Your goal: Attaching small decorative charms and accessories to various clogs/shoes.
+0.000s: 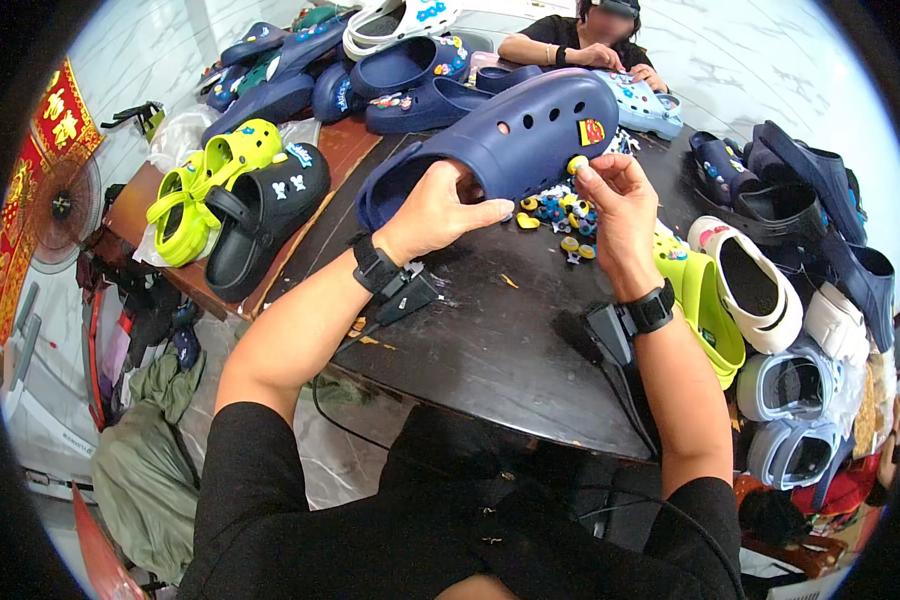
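Setting: dark round bench (490,340) on a pale marble floor, ringed with foam clogs; another person sits at its far side, hands on a light blue clog (642,103).
Left hand (438,212): closed around the heel end of a navy clog (510,135), holding it tilted on its side above the bench.
Right hand (618,205): fingertips pinched on a small yellow charm (577,164), pressed against the clog's upper beside a hole.
Progress: one red-and-yellow charm (591,131) already sits on the navy clog; the yellow one looks not yet seated, and several holes remain bare.
Charm supply: loose pile of charms (560,215) lies on the bench just under the clog, in no container.
Other stock: black clog (260,215) and lime clogs (205,185) at left, white clog (750,285) at right; many already carry charms.
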A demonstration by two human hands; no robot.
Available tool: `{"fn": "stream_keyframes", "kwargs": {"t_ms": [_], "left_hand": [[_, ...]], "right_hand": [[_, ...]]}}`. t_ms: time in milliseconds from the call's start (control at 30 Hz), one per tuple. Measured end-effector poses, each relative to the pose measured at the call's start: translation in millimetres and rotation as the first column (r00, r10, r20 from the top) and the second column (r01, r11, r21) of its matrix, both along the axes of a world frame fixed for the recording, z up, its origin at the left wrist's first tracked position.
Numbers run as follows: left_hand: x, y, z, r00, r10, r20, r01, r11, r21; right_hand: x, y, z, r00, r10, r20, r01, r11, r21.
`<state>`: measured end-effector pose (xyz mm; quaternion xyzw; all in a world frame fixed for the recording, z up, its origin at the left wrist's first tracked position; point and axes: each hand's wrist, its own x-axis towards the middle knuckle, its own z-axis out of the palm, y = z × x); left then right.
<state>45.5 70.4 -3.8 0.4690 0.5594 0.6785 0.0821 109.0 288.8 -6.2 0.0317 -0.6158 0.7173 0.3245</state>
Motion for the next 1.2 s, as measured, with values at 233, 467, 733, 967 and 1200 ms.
{"fn": "stream_keyframes", "kwargs": {"t_ms": [233,467,733,967,1200], "left_hand": [[-1.6,-1.2,-0.6,0.999,0.013,-0.037,-0.015,0.998,-0.059],[-0.1,-0.7,-0.1,0.999,0.016,-0.046,-0.018,0.998,-0.053],[3.8,-2.8,3.2,0.995,0.033,-0.096,-0.042,0.995,-0.087],[6.3,-1.5,1.9,0.992,0.047,-0.118,-0.057,0.995,-0.082],[2.9,-2.3,0.9,0.984,0.041,-0.175,-0.07,0.984,-0.165]], "right_hand": [[-3.6,1.9,-6.3,0.999,-0.045,0.027,0.045,0.999,0.024],[0.7,-3.4,0.1,0.993,0.113,-0.024,-0.113,0.994,0.002],[2.8,-3.3,0.3,0.998,0.046,0.034,-0.047,0.999,0.012],[6.6,-5.7,5.7,0.997,0.051,0.057,-0.05,0.999,-0.013],[9.2,-13.0,7.8,0.996,-0.037,0.085,0.035,0.999,0.023]]}}
